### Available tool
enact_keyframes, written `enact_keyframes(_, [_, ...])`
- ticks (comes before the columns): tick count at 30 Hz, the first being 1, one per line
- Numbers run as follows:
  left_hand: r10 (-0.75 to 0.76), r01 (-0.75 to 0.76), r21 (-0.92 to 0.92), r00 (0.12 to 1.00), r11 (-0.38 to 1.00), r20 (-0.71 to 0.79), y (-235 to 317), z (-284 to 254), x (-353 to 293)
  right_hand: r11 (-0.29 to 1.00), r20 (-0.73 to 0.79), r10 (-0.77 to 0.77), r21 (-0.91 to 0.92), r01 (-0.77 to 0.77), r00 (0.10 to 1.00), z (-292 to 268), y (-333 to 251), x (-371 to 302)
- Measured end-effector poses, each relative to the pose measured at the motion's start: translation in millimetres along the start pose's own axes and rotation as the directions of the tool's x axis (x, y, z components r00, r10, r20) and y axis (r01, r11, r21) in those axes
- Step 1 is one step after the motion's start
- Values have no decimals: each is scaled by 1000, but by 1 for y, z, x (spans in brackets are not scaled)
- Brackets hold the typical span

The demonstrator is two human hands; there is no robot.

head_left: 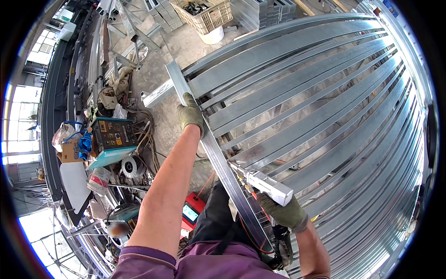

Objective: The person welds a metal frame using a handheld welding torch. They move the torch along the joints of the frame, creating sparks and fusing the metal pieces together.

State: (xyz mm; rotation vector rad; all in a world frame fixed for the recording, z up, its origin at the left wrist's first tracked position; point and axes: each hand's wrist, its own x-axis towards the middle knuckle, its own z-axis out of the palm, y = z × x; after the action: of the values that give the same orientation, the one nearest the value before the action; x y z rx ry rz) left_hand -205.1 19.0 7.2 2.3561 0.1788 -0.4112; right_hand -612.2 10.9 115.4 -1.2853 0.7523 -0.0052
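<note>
My left hand point(190, 114), in a green work glove, grips the long grey metal end bar point(218, 162) that runs along the near edge of a frame of parallel steel tubes point(316, 107). My right hand point(284, 213), gloved too, holds a welding torch with a pale grey boxy body point(269, 186). The torch's brass tip point(234, 168) points at the joint between the end bar and a cross tube. A cable runs from the torch down past my waist.
A teal welding machine point(114, 135), a wire spool point(132, 166), tangled cables and bags lie on the concrete floor at left. A red device with a small screen point(191, 211) sits by my legs. A plastic crate point(204, 14) and stacked metal tubes stand at the top.
</note>
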Motion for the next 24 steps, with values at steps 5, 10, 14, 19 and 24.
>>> enact_keyframes(5, [-6,6,-18,1000,1000,-17,-7,5,10,997,-5,22,73,-22,1000,3,-5,1])
enact_keyframes(10, [-35,35,-52,999,998,0,-8,6,11,999,-8,7,37,-7,1000,3,-3,0])
enact_keyframes(14, [-37,37,-43,999,998,14,-5,5,9,999,-10,-5,51,6,1000,2,-2,0])
enact_keyframes(19, [-36,37,-33,999,999,18,-12,6,16,999,-21,-11,45,11,1000,4,-2,0])
enact_keyframes(24, [-18,19,-19,999,1000,28,-3,2,7,1000,-8,17,-4,-17,1000,2,-3,-2])
